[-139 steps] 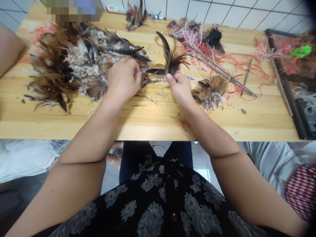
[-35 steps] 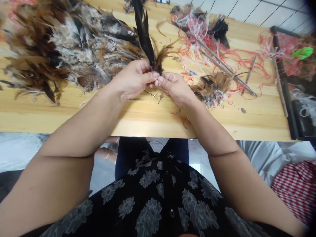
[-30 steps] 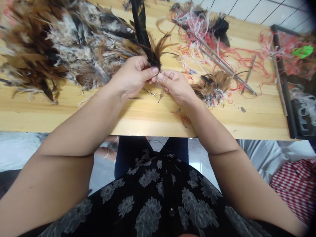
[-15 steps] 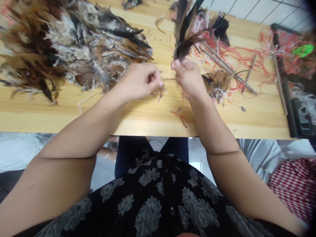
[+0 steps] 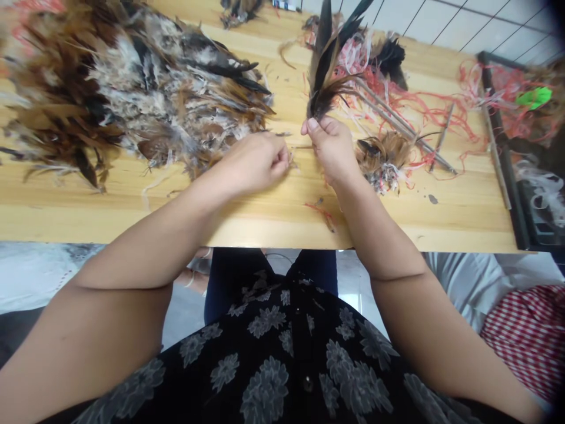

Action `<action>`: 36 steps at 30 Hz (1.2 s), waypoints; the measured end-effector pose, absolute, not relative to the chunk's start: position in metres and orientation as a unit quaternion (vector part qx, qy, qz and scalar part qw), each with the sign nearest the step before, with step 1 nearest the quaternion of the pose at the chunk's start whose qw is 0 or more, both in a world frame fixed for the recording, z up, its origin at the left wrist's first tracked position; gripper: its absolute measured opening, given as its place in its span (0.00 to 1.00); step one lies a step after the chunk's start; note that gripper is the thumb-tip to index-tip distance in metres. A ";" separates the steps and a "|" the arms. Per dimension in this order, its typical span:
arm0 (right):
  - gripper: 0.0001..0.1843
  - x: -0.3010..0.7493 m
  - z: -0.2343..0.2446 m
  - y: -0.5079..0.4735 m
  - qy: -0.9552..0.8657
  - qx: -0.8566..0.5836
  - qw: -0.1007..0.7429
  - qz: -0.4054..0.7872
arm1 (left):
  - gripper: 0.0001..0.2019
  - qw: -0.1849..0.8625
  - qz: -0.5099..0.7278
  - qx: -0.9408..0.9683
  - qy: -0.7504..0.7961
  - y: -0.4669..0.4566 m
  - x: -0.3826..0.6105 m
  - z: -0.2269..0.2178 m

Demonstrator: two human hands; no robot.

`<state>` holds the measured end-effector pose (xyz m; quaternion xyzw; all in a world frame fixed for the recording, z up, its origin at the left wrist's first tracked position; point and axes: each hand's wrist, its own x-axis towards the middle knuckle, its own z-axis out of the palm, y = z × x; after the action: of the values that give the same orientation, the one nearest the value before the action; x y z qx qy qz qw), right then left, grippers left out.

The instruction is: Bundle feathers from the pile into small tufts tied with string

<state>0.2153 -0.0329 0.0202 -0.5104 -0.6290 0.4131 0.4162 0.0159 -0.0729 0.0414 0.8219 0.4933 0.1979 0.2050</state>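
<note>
While my right hand (image 5: 331, 144) pinches a feather bunch (image 5: 318, 94) by its base above the surface (image 5: 265, 224), thumb against curled fingers, a light, low grip seems best, sparing the vanes. My left hand (image 5: 260, 158) is curled nearly closed beside the feather pile (image 5: 154, 100); whether it holds anything, I can't tell. Long dark plumes look sleek and blade-shaped, shorter brown ones wispy, the pile's pale down fluffy and matted.

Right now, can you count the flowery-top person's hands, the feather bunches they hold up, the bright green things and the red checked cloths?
Hands: 2, left hand and right hand
Held feather bunch: 1
Bright green thing: 1
Red checked cloth: 1
Total: 5
</note>
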 end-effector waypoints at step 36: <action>0.22 0.194 -0.004 -0.042 -0.625 -0.492 0.411 0.445 | 0.35 0.438 0.560 0.564 0.421 -0.030 0.017 0.004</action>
<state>0.1944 -0.0424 -0.0037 -0.4917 -0.6254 0.4447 0.4114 0.0174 -0.0301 0.0044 0.5637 0.4206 0.5601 0.4377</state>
